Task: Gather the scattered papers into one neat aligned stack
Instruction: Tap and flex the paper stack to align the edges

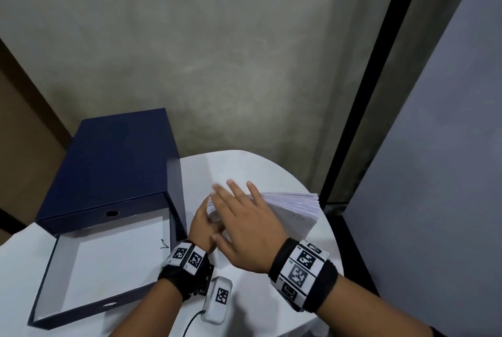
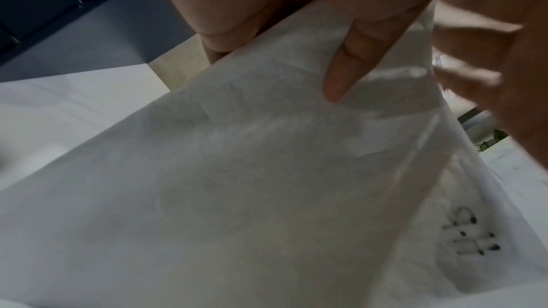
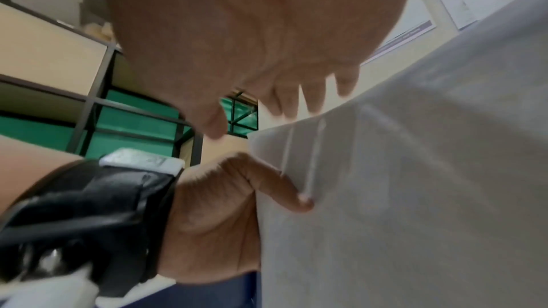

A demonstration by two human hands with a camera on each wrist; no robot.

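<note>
A thick stack of white papers stands tilted on its edge on the round white table. My left hand grips the stack's left end, with the thumb pressed on the near sheet. That sheet fills the left wrist view and carries small black marks low at the right. My right hand is open with straight, spread fingers over the stack's top left corner. Motion blur hides whether those fingers touch the paper.
A dark blue box stands on the left of the table. In front of it lies its open tray with a white inside. A small white device with a cable lies near my left wrist. A grey wall lies behind.
</note>
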